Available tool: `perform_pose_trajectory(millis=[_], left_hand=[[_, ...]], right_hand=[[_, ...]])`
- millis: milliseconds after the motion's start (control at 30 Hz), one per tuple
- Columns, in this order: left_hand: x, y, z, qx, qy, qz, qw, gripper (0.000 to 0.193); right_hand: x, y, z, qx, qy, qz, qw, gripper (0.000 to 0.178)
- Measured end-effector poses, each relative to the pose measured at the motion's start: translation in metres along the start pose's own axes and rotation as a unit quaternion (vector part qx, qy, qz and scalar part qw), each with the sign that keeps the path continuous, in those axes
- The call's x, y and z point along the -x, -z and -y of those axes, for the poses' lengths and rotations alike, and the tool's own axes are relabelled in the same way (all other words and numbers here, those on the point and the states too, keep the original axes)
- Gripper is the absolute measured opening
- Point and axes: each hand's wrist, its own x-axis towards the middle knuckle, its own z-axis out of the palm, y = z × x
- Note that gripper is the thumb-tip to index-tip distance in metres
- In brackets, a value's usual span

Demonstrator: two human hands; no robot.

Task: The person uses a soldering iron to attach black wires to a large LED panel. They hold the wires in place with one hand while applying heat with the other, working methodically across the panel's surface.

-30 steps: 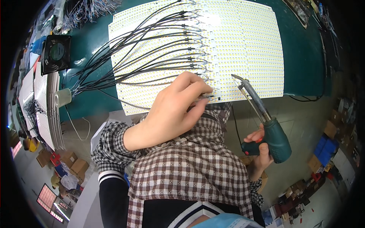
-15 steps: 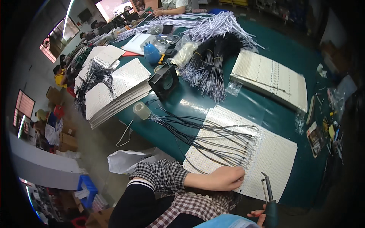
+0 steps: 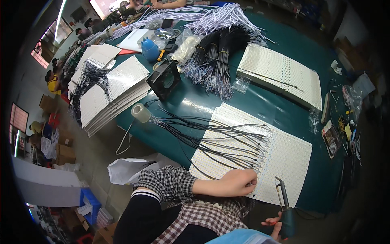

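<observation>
A white panel board covered in rows of small pads lies near the table's front edge. Several black wires stretch over its left half, their ends lined up along the middle. My left hand rests on the board's near edge with fingers pinched together; whatever they hold is hidden beneath them. Low on the right, my right hand grips a soldering iron with a green handle. Its metal tip, with a thin tube alongside, points up over the board, apart from my left hand.
A tape roll sits by the wires' far ends. Behind stand a black fan, a blue container, bundled wires and board stacks. Tools and bags lie at right. Another person's arm shows across the table.
The whole view has shifted a little, so everything sits higher and further left. Both hands and the soldering iron keep almost the same place against the board.
</observation>
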Motion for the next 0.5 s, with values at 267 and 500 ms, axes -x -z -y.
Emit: perform_pose_trajectory(millis=[267, 500], left_hand=[[-0.009, -0.005, 0.005, -0.029, 0.064, 0.046, 0.996, 0.011], [-0.010, -0.001, 0.000, -0.003, 0.079, 0.041, 0.996, 0.009]], right_hand=[[0.001, 0.000, -0.023, -0.062, 0.003, -0.083, 0.995, 0.045], [0.007, -0.006, -0.023, -0.110, 0.037, -0.071, 0.991, 0.060]])
